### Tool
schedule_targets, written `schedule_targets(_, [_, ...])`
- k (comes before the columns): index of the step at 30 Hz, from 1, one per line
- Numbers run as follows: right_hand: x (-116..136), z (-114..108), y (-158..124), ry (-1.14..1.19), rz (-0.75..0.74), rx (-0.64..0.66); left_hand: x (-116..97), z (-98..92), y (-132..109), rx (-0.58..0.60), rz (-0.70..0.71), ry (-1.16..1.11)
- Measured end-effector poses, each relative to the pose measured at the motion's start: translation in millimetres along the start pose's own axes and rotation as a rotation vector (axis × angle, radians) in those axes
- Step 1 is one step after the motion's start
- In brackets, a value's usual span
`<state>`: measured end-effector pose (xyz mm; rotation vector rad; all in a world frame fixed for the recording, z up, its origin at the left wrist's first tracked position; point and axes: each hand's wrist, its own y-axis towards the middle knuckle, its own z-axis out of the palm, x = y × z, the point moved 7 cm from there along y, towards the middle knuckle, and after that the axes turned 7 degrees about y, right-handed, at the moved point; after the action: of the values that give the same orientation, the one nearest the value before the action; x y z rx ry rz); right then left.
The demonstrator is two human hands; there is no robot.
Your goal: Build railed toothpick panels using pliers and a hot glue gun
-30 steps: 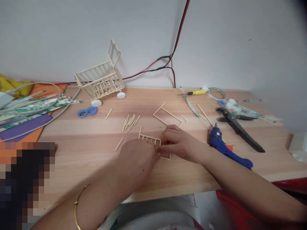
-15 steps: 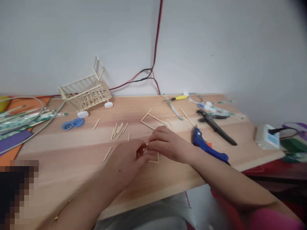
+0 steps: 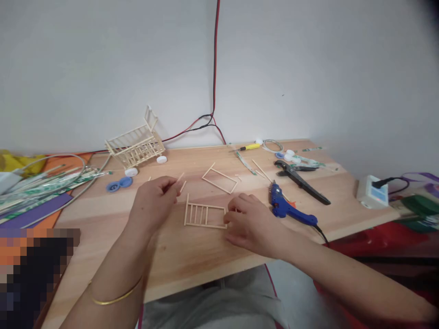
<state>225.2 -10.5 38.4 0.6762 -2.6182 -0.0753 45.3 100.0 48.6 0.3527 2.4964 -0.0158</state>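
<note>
My left hand is closed in a pinch on a short wooden stick, raised over the table beside a few loose sticks that it partly hides. Just right of it lies a flat ladder-like stick frame, with several crossbars in its left part. My right hand has its fingers bent around the right end of that frame, covering its corner. Behind them rests a plain rectangular stick frame. A blue glue gun lies right of my right hand.
A stick-built cart with white caps stands at the back left, near blue bottle caps. Black cutters, a yellow-handled tool and a white power box are on the right. Wrapped sticks lie at left.
My hands have moved apart: the left went left and up, with a stick between its fingers. The ladder-like frame, mostly covered before, now shows. The camera view has shifted slightly.
</note>
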Motion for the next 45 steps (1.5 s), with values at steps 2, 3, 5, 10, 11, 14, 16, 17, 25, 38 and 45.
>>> schedule_targets(2, [2, 12, 1, -0.076, 0.028, -0.001, 5, -4.2, 2, -0.034, -0.018, -0.014])
schedule_targets(3, [2, 17, 2, -0.113, 0.039, -0.005, 7, -5.6, 3, -0.053, -0.029, -0.022])
schedule_targets(5, [2, 24, 8, -0.174, 0.049, -0.016, 11, -6.3, 5, -0.076, -0.041, -0.030])
schedule_targets(10, [0, 25, 22, -0.266, 0.050, -0.033, 15, -2.3, 9, -0.068, -0.014, -0.046])
schedule_targets(11, [0, 24, 25, -0.280, 0.054, -0.032, 16, -1.8, 10, -0.068, -0.011, -0.040])
schedule_targets(14, [-2, 21, 31, -0.314, 0.068, -0.033, 16, -0.6, 9, -0.069, 0.000, -0.019])
schedule_targets(16, [-4, 20, 36, -0.330, 0.079, -0.033, 15, 0.8, 9, -0.064, 0.009, -0.009])
schedule_targets(17, [-5, 20, 38, -0.336, 0.082, -0.033, 15, 2.0, 9, -0.055, 0.014, -0.001])
schedule_targets(25, [-4, 19, 44, -0.303, 0.127, -0.024, 9, 10.6, 11, -0.026, 0.091, 0.104])
schedule_targets(38, [-162, -106, -94, -0.401, 0.746, -0.163, -4, 19.1, 8, -0.009, 0.131, -0.063])
schedule_targets(45, [-221, -105, -134, -0.342, 0.902, -0.038, 8, 28.4, 12, 0.003, 0.066, 0.041])
